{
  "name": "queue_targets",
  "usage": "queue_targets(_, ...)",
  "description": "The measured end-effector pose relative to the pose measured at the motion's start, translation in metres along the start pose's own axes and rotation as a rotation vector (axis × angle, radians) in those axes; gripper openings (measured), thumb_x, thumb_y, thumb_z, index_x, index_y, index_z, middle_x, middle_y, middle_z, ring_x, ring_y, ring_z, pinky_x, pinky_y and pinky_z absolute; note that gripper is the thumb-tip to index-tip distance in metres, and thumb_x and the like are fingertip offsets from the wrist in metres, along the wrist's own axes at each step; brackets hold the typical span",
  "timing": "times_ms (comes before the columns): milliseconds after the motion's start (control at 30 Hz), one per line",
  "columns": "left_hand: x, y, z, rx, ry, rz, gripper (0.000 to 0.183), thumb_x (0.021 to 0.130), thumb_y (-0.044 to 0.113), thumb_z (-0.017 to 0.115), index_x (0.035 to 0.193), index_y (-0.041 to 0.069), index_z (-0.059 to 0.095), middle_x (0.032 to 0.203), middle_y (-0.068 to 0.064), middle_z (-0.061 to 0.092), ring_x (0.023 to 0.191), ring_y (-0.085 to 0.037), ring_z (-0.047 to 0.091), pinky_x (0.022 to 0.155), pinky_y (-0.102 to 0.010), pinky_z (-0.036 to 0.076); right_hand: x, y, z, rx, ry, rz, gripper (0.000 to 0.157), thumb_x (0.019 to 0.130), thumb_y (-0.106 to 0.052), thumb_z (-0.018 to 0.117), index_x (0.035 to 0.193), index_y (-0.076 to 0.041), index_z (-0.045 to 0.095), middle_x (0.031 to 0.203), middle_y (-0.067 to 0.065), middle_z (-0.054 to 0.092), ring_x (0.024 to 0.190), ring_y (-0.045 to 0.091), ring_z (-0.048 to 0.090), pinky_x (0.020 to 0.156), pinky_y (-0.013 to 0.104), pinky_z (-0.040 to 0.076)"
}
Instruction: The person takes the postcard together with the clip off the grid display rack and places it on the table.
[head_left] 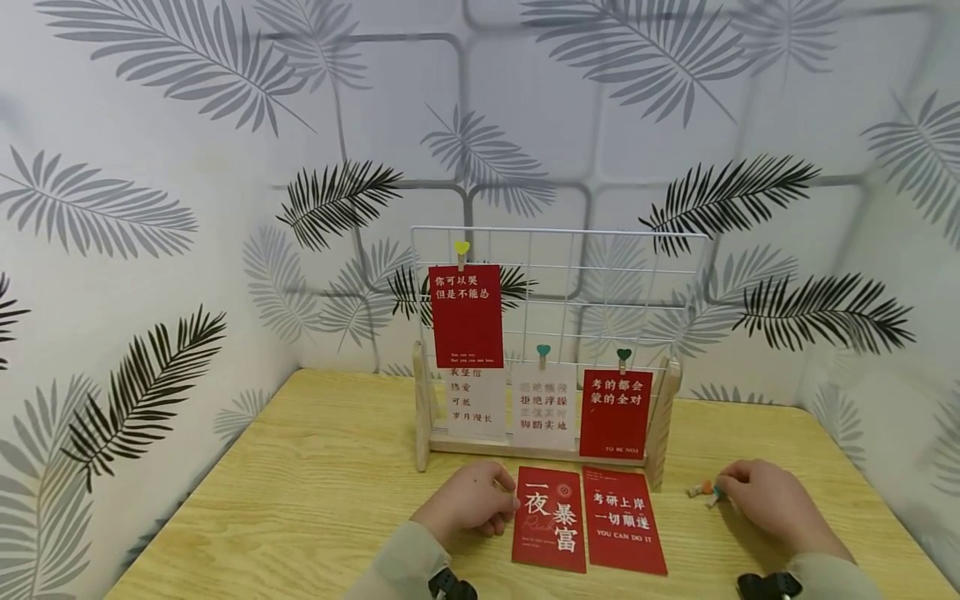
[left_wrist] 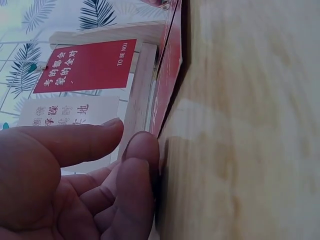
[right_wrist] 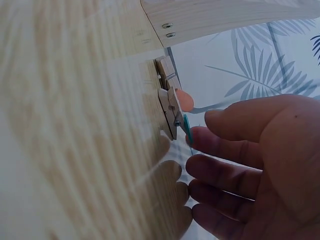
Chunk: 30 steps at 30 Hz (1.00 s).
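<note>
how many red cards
4: the upper red rectangular card and lower red card on the white wire rack, left red card and right red card on the pale wooden table; others may be hidden.

Cards (head_left: 548, 521), clips (head_left: 705, 489), rack (head_left: 480, 448) on table (head_left: 300, 467)

White card (head_left: 476, 406) at rack left: top hidden behind hanging red card (head_left: 467, 321). Left table card (head_left: 549, 518): fine print too small to read. Sleeves (head_left: 397, 565) cut off at head view's bottom edge. Right hand (head_left: 767, 500) cropped in right wrist view; fingertip contact with teal table clip (right_wrist: 187, 129) unclear.
</note>
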<state>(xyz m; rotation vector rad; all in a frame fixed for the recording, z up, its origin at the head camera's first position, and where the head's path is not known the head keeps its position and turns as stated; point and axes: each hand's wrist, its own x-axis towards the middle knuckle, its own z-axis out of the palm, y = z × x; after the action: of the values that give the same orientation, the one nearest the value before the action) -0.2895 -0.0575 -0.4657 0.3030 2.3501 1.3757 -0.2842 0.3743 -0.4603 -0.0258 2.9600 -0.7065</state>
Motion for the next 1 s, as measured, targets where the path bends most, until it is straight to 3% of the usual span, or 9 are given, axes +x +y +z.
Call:
queue_targets(233,-0.001,0.004,-0.005,0.041,0.045,0.012,0.019,0.096,0.02,0.07,0.109,0.008,0.064,0.077,-0.008,0.068,0.063,-0.023,0.066,0.055,-0.035,0.055,-0.001,-0.002,-0.005,0.03,0.032,-0.019,0.04,0.103,-0.03,0.055,0.119,0.004,0.069,0.114,0.02,0.069,0.106,0.044,0.063,0.083,0.058,0.05)
queue_targets(667,-0.001,0.006,-0.011,0.048,0.105,0.082,0.021,0.099,0.028,0.066,0.112,0.011,0.067,0.08,-0.006,0.067,0.066,-0.022,0.067,0.056,-0.036,0.056,-0.005,-0.01,-0.009,0.037,0.169,-0.062,0.041,0.105,-0.033,0.052,0.121,0.001,0.069,0.114,0.018,0.065,0.103,0.04,0.062,0.081,0.056,0.05)
queue_targets(1000,-0.006,0.011,-0.016,0.056,0.124,0.101,0.02,0.1,0.028,0.066,0.111,0.012,0.065,0.082,-0.005,0.067,0.067,-0.021,0.067,0.061,-0.037,0.056,-0.015,-0.032,-0.013,0.024,0.311,-0.109,0.044,0.105,-0.04,0.053,0.118,-0.001,0.071,0.113,0.019,0.064,0.104,0.042,0.06,0.082,0.061,0.049)
